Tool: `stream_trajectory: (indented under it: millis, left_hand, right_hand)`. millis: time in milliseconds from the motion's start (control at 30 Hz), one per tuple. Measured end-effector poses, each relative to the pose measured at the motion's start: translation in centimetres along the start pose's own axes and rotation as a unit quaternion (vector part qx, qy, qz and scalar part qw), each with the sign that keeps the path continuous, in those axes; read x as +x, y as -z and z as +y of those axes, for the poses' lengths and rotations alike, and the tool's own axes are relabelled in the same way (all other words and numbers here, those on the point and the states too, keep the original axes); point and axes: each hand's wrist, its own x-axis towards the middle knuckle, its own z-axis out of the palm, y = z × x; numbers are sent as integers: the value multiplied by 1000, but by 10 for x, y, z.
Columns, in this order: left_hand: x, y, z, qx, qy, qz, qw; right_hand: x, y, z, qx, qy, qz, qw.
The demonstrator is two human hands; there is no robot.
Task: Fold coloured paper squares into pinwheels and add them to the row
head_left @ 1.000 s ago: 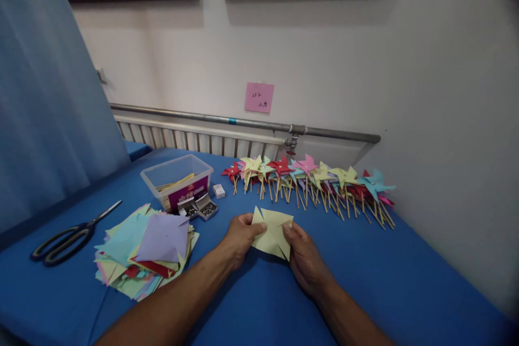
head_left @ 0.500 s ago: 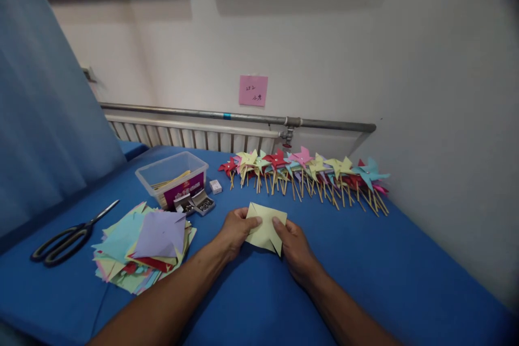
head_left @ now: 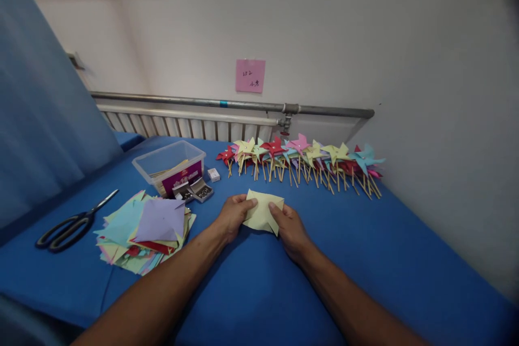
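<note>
Just below the centre of the frame, the person's left hand [head_left: 230, 216] and right hand [head_left: 290, 228] meet over a pale yellow paper square [head_left: 262, 210]. Each hand pinches one side of it, thumb on top and fingers curled beneath, so the partly folded sheet sits just above the blue worktop [head_left: 365, 259], its far corner raised. To the left of the hands lies a loose pile of coloured paper squares [head_left: 138, 238] with a lilac sheet on top. Farther left, near the frame's edge, black-handled scissors [head_left: 73, 223] lie flat and closed. Above the pile stands a clear plastic tub [head_left: 162, 158] without a lid; inside it are thin wooden sticks and a purple-labelled pack leaning against the near wall. Touching the tub's front are two small open trays [head_left: 194, 192] holding tiny metal pieces, too small to tell apart, and just right of them is a small white box [head_left: 213, 174]. Across the back of the worktop, from centre to right, runs a row of finished paper pinwheels [head_left: 300, 158] on sticks in red, yellow, pink and turquoise, heads toward the wall. Behind them a grey pipe [head_left: 227, 104] crosses above a white radiator [head_left: 182, 125], with a pink note [head_left: 250, 75] stuck on the wall above.
</note>
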Motion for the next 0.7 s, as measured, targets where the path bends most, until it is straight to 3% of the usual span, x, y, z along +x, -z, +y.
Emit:
stream_trajectory:
  millis: [233,700]
  left_hand:
    - [1,-1,-4,21,-13,6,1000]
    - [0,-8,-2,31,-19,14,999]
  right_hand:
    - [2,2,3,-2,6,17,1000]
    - [1,-1,-1,26,4,-10,1000]
